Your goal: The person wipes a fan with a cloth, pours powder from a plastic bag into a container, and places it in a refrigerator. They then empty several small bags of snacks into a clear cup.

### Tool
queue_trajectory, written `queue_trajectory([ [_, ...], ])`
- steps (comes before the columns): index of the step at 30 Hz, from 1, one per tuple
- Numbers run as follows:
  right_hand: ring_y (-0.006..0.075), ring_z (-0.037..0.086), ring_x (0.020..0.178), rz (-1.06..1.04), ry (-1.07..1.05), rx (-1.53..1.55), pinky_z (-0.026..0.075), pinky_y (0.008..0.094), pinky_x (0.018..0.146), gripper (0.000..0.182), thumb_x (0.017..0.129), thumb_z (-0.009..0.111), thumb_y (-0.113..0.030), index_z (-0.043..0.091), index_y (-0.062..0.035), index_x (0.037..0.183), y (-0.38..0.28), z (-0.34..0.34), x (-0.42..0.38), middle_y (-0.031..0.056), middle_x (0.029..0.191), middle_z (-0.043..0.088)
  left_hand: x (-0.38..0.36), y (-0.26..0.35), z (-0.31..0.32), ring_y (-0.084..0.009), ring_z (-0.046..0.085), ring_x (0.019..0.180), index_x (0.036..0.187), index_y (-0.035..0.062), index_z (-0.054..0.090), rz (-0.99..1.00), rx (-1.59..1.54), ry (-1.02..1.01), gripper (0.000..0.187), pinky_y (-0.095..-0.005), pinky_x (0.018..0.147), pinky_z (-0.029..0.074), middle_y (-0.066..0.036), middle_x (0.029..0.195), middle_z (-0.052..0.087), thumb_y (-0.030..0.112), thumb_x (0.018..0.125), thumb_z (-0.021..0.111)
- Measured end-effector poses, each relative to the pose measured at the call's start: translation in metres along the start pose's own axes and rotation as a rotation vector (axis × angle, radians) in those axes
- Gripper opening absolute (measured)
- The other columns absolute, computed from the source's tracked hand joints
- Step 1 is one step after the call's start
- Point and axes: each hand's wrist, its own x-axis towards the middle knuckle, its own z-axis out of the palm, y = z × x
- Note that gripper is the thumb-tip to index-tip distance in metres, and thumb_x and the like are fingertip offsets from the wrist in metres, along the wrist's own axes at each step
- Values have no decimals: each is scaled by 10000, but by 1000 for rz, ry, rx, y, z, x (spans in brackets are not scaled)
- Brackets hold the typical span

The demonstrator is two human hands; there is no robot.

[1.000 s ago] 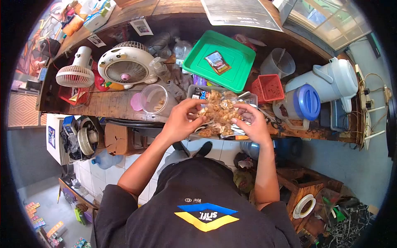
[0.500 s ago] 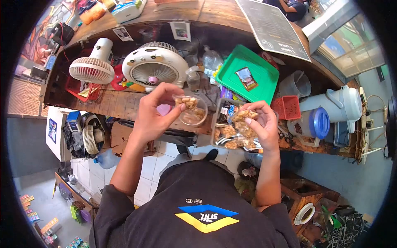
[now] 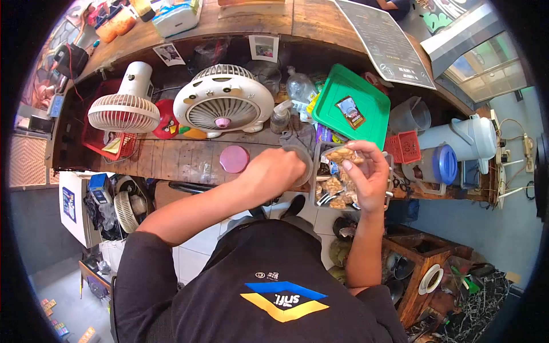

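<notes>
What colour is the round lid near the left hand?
The lid is pink, as the head view shows.

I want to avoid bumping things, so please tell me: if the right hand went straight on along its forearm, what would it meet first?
Most likely the green tray, just beyond the right hand in the picture; depth is unclear, so the hand could pass above its near edge.
</notes>
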Motion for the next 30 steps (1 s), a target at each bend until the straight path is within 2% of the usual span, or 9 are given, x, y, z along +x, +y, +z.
queue_trajectory([
  [3, 164, 624, 1116, 17, -6, -39, 488, 311, 975, 283, 871, 686, 67, 635, -5, 1139, 2, -10, -1, 70, 1123, 664, 9, 7, 1, -383, 746, 808, 888, -4, 714, -23, -24, -142, 116, -443, 685, 611, -210, 841, 719, 69, 806, 675],
  [9, 169, 636, 1122, 70, -20, -48, 479, 322, 1007, 297, 859, 704, 65, 639, -10, 1139, 2, -30, 5, 69, 1119, 670, 35, 4, 16, -392, 738, 914, 930, -22, 720, 0, -28, -274, 139, -461, 764, 602, -279, 976, 710, 56, 836, 654],
  [11, 169, 638, 1125, 93, -37, -31, 477, 324, 1016, 297, 857, 709, 63, 640, -9, 1137, 2, -35, 7, 69, 1118, 671, 41, 11, -5, -402, 726, 963, 969, -32, 719, -58, -68, -457, 172, -467, 800, 594, -293, 1035, 704, 42, 828, 656],
  [18, 165, 641, 1111, 77, -97, -45, 472, 330, 1036, 270, 862, 725, 31, 648, -6, 1118, 0, -44, 12, 77, 1110, 687, 47, 19, -18, -376, 732, 949, 1028, -2, 729, -143, -4, -451, 234, -449, 806, 585, -221, 1031, 729, 21, 802, 672],
  [21, 164, 645, 1101, 56, -129, -69, 480, 329, 1021, 251, 864, 731, 21, 657, -10, 1102, 1, -43, 15, 71, 1102, 693, 63, 25, -29, -358, 728, 925, 1050, 12, 721, 109, 81, -639, 246, -452, 804, 571, -181, 1031, 738, 29, 808, 678],
  [23, 166, 654, 1086, 50, -154, -93, 492, 334, 1002, 233, 868, 737, 7, 666, -15, 1089, 2, -41, 16, 70, 1096, 704, 66, 7, 17, -352, 716, 911, 1053, 1, 706, 467, -207, -258, 230, -456, 794, 563, -163, 1063, 733, 64, 832, 681],
  [27, 166, 663, 1068, 43, -196, -133, 498, 342, 995, 229, 868, 740, 0, 673, -24, 1086, 4, -35, 19, 68, 1087, 716, 65, 14, 8, -360, 706, 937, 1060, -14, 694, 391, -224, -309, 236, -459, 794, 564, -171, 1111, 720, 92, 850, 678],
  [29, 165, 666, 1063, 43, -193, -152, 500, 347, 1000, 226, 866, 740, -3, 677, -28, 1081, 4, -31, 20, 67, 1077, 724, 59, 22, -15, -372, 703, 978, 1106, -3, 689, 121, -175, -512, 269, -469, 803, 562, -188, 1120, 712, 76, 852, 656],
  [30, 165, 666, 1063, 43, -196, -153, 500, 347, 1000, 226, 866, 740, -3, 677, -28, 1081, 4, -30, 21, 67, 1077, 724, 55, 22, -14, -372, 703, 978, 1106, -3, 689, 119, -177, -509, 269, -469, 803, 562, -188, 1120, 712, 76, 852, 656],
])
